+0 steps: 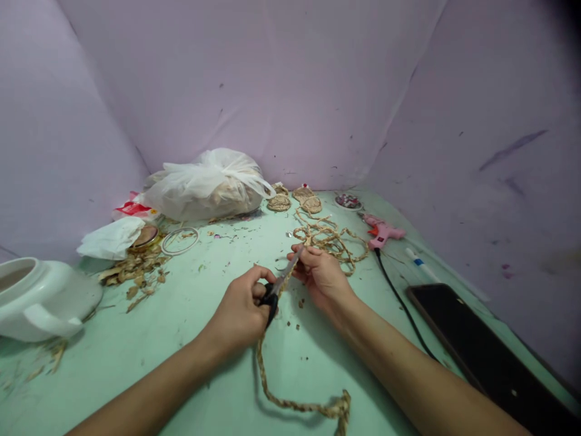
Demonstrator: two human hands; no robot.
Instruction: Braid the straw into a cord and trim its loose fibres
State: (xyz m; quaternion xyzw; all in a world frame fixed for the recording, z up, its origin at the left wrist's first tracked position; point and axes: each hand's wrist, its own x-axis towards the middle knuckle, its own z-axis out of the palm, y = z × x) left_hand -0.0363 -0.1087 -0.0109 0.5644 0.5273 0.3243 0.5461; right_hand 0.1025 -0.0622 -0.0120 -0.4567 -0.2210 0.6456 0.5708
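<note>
My left hand point(245, 303) is closed round the black handles of a pair of scissors point(287, 270), whose blades point up and to the right. A braided straw cord point(272, 396) runs along beside the blades, and its loose end trails down to the table's near side. Just past the blade tips, my right hand point(324, 275) pinches the cord between thumb and fingers. Beyond it, the rest of the cord lies in a loose tangle point(333, 239). Whether the blades are parted is too small to tell.
Right of the tangle lie a pink glue gun point(384, 231) with a black cable, a marker point(422, 264) and a dark phone point(481, 351). Small woven pieces point(279, 203) and a dish of beads point(348, 201) sit behind. Leftward are a stuffed plastic bag point(209, 188), dry scraps point(136, 269) and a white pot point(49, 297).
</note>
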